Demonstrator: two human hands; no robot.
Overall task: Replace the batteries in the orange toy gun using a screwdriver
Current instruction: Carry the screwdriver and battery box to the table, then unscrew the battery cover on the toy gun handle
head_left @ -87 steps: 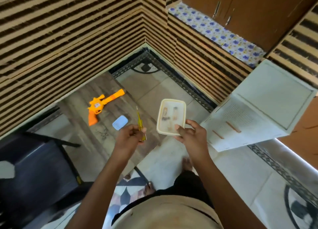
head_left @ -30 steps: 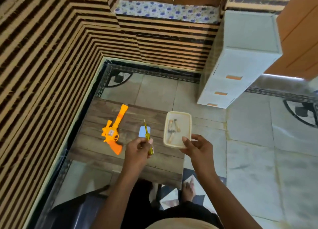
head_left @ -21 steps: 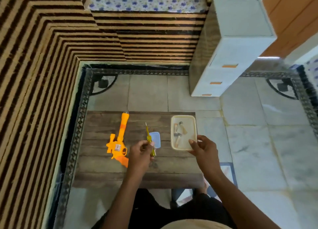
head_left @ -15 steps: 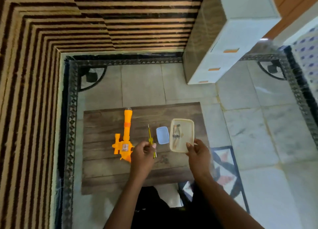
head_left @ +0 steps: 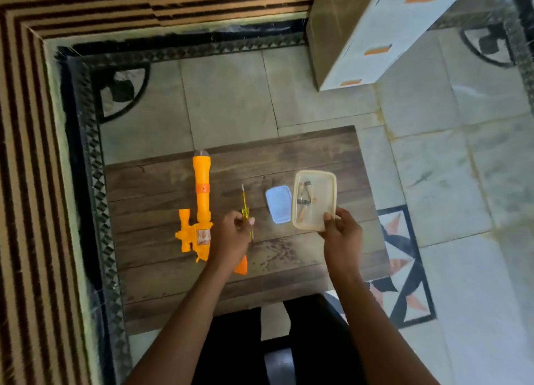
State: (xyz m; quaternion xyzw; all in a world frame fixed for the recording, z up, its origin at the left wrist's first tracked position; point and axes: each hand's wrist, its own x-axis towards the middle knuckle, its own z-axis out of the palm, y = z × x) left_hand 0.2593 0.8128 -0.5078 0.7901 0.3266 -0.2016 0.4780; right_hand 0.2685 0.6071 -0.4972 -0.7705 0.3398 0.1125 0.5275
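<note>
The orange toy gun [head_left: 200, 205] lies on the low wooden table [head_left: 289, 254], barrel pointing away from me. My left hand [head_left: 231, 237] grips a yellow screwdriver [head_left: 245, 208], tip pointing away, just right of the gun and over its grip. My right hand [head_left: 341, 234] holds the near edge of a cream plastic container [head_left: 318, 188] above the table's right part. Inside it lie a few small items, apparently batteries [head_left: 304, 202]. A small blue lid [head_left: 278, 204] lies on the table between the screwdriver and the container.
The table stands on a tiled floor beside a striped wall [head_left: 29, 182] at left. A white drawer unit [head_left: 375, 29] stands at the back right. A dark chair [head_left: 277, 355] shows below, between my arms.
My view has turned and come over the table, now looking straight down. Both hands have come over the table with the screwdriver and the container still in them.
</note>
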